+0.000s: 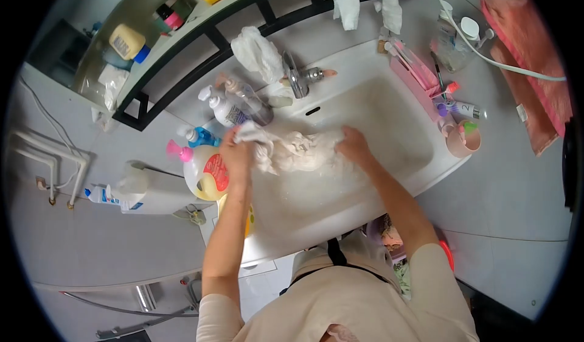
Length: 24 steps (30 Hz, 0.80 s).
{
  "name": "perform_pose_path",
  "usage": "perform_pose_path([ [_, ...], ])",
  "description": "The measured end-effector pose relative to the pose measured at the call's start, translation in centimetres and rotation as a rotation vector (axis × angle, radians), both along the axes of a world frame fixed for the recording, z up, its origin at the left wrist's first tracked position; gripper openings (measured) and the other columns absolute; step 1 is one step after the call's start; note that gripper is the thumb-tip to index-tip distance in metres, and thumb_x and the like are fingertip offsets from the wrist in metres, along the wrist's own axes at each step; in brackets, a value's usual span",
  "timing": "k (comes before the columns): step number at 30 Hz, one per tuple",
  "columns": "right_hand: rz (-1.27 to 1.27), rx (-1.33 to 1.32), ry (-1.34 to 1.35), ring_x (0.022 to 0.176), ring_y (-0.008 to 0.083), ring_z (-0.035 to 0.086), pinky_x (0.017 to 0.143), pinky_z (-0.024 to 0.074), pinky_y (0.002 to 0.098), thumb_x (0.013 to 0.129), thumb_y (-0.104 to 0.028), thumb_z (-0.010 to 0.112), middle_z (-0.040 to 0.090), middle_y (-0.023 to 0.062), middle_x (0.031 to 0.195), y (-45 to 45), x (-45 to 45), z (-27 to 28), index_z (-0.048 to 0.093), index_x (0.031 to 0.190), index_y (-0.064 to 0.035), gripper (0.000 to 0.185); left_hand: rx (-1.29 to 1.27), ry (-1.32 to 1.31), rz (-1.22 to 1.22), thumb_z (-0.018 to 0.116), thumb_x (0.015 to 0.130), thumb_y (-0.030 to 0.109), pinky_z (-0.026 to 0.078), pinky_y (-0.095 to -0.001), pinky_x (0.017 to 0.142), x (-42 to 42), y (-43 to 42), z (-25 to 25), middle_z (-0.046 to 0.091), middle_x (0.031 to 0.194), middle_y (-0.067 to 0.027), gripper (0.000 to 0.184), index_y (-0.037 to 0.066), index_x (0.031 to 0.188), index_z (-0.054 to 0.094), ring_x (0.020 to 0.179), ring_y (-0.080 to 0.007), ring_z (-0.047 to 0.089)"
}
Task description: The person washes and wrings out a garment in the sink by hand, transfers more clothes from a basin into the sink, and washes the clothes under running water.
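Note:
A wet, crumpled white cloth stretches between my two hands over the white sink. At its left end, my left hand is closed on the fabric, beside the bottles on the sink's left rim. My right hand grips the other end above the middle of the basin. Cloudy water seems to lie under the cloth. Behind it stands the metal faucet, its lever turned to the right. The fingertips of both hands are partly hidden by the folds.
A large jug with a pink cap, a white pump bottle and a blue-capped bottle crowd the left rim. A pink holder and a pink cup sit on the right. White cloths hang from the black rail.

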State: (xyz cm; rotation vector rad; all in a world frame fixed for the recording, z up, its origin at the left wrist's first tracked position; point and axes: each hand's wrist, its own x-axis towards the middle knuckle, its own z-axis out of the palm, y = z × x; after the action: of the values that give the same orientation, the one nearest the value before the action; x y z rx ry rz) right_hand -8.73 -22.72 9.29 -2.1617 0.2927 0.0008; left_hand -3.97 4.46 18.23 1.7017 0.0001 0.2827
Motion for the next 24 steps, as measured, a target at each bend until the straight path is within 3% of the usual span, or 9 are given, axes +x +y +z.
perform_pose_path([
  [1, 0.015, 0.069, -0.088, 0.089, 0.0322, 0.06, 0.077, 0.0458, 0.039, 0.059, -0.017, 0.063, 0.063, 0.0177, 0.091, 0.3, 0.1, 2.7, 0.061, 0.091, -0.0045, 0.035, 0.19, 0.021, 0.105, 0.057, 0.069, -0.002, 0.046, -0.0229, 0.064, 0.1, 1.0, -4.1, 0.064, 0.083, -0.0044, 0.03, -0.001, 0.098, 0.063, 0.073, -0.0092, 0.058],
  [5, 0.165, 0.144, -0.199, 0.083, 0.0288, 0.06, 0.077, 0.0449, 0.0356, 0.057, -0.013, 0.063, 0.062, 0.0195, 0.084, 1.7, 0.6, 13.2, 0.06, 0.088, -0.0023, 0.033, -0.13, 0.433, 0.048, 0.065, 0.074, 0.004, 0.05, -0.0277, 0.063, -1.6, 3.1, -15.4, 0.063, 0.091, -0.0076, 0.034, 0.001, 0.107, 0.057, 0.077, -0.0146, 0.06],
  [8, 0.181, 0.199, -0.45, 0.077, 0.0254, 0.059, 0.073, 0.045, 0.0332, 0.057, -0.01, 0.063, 0.061, 0.0169, 0.08, 3.0, 1.1, 16.1, 0.059, 0.088, -0.0011, 0.033, 0.056, 0.805, -0.021, 0.067, 0.075, 0.012, 0.051, -0.0324, 0.066, -4.8, -0.3, -7.8, 0.062, 0.098, -0.0086, 0.044, 0.002, 0.115, 0.053, 0.083, -0.0179, 0.061],
  [9, 0.189, 0.248, -0.459, 0.076, 0.0246, 0.059, 0.072, 0.0451, 0.0327, 0.056, -0.01, 0.063, 0.061, 0.0156, 0.079, 3.5, 1.0, 17.1, 0.059, 0.088, -0.0009, 0.033, 0.041, 0.615, -0.113, 0.066, 0.077, 0.021, 0.048, -0.0352, 0.082, -3.6, 0.7, -11.5, 0.058, 0.113, -0.0101, 0.054, 0.006, 0.126, 0.048, 0.102, -0.022, 0.056],
  [11, 0.199, 0.351, -0.482, 0.074, 0.0231, 0.058, 0.069, 0.0455, 0.0318, 0.056, -0.009, 0.063, 0.06, 0.013, 0.078, 4.5, 1.0, 18.8, 0.059, 0.088, -0.0005, 0.033, -0.03, 0.226, -0.209, 0.068, 0.076, 0.024, 0.036, -0.0349, 0.098, -2.8, 0.1, -8.9, 0.047, 0.13, -0.0111, 0.067, 0.009, 0.134, 0.039, 0.12, -0.0244, 0.044],
  [14, 0.246, 0.438, -0.506, 0.074, 0.0186, 0.057, 0.068, 0.0447, 0.0286, 0.057, -0.009, 0.063, 0.059, 0.0085, 0.079, 6.1, 1.1, 19.3, 0.058, 0.088, 0.0002, 0.033, -0.147, -0.18, -0.387, 0.072, 0.072, 0.021, 0.029, -0.0375, 0.105, -5.3, -4.1, 2.9, 0.03, 0.143, -0.0156, 0.081, 0.005, 0.139, 0.029, 0.132, -0.0269, 0.03],
  [15, 0.25, 0.539, -0.466, 0.074, 0.0164, 0.056, 0.069, 0.0449, 0.0276, 0.059, -0.006, 0.061, 0.059, 0.0067, 0.08, 6.6, 0.9, 19.6, 0.057, 0.09, 0.0004, 0.032, -0.063, -0.39, -0.378, 0.075, 0.069, 0.018, 0.029, -0.0384, 0.105, -5.2, -5.1, 3.3, 0.029, 0.144, -0.0165, 0.085, 0.005, 0.139, 0.027, 0.132, -0.0278, 0.029],
  [21, 0.201, 0.963, -0.345, 0.076, 0.0116, 0.055, 0.068, 0.0453, 0.0255, 0.066, -0.006, 0.062, 0.058, 0.0045, 0.084, 9.8, 0.2, 17.8, 0.056, 0.092, 0.0004, 0.027, 0.101, -0.323, -0.316, 0.075, 0.064, 0.009, 0.035, -0.0378, 0.1, -5.4, -9.6, 0.5, 0.044, 0.13, -0.0124, 0.079, 0.002, 0.133, 0.035, 0.121, -0.0273, 0.043],
  [24, 0.336, 0.749, -0.143, 0.08, 0.0119, 0.056, 0.072, 0.0476, 0.0281, 0.075, -0.006, 0.059, 0.058, 0.0052, 0.095, 7.9, 1.4, 15.0, 0.053, 0.108, -0.0015, 0.034, -0.371, 0.124, -0.24, 0.073, 0.063, 0.005, 0.041, -0.0345, 0.094, -5.4, -9.1, -2.1, 0.053, 0.118, -0.0105, 0.068, 0.001, 0.124, 0.044, 0.112, -0.0264, 0.051],
])
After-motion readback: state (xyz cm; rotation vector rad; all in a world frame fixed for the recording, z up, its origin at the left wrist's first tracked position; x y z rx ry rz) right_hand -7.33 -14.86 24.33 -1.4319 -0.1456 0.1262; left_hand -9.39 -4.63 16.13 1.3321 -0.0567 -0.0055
